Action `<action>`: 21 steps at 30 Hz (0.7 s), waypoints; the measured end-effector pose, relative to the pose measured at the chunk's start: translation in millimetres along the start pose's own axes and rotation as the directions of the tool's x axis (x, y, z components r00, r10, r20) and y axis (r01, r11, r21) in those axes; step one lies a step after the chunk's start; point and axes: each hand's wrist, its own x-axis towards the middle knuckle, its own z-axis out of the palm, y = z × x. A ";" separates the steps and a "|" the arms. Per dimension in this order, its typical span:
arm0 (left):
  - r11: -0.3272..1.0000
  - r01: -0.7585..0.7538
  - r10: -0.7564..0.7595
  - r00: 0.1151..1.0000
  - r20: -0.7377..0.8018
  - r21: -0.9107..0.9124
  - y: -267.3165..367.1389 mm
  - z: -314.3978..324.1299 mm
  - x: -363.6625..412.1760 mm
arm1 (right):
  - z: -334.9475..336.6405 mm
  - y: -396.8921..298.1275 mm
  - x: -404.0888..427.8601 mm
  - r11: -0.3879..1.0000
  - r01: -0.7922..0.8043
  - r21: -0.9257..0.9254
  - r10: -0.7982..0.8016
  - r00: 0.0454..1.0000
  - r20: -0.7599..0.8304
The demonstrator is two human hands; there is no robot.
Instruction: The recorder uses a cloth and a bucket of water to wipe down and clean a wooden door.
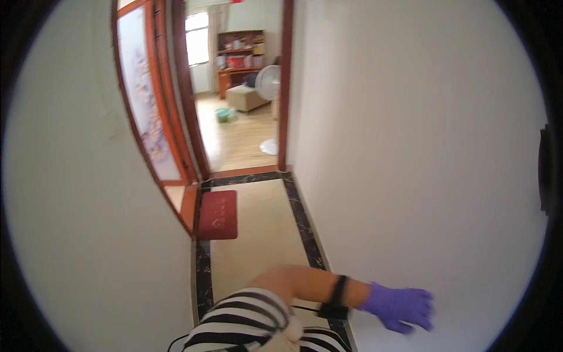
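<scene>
My left hand (399,308), in a purple glove, reaches across to the lower right in front of the white wall (409,167). Its fingers are apart and slightly bent, and nothing shows in them. Whether the fingertips touch the wall, I cannot tell. A black strap (338,292) with a small dark box (333,311) goes around the forearm, and a thin black cable runs from it. The upper arm is in a black-and-white striped sleeve (246,308). My right hand is out of view.
A narrow passage with a pale tiled floor (259,229) leads to a doorway (286,88). A red mat (218,215) lies left, beside a wood-framed door with a floral panel (147,92). Beyond stand a white fan (268,82), a beige ottoman (246,99), a green container (223,115) and a shelf unit (241,50).
</scene>
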 end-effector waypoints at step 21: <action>-0.274 0.908 -0.840 -0.386 -0.381 -0.316 13.4 -178.2 -582.7 | 485.3 178.2 285.8 0.772 -0.276 -0.573 0.550 0.742 0.383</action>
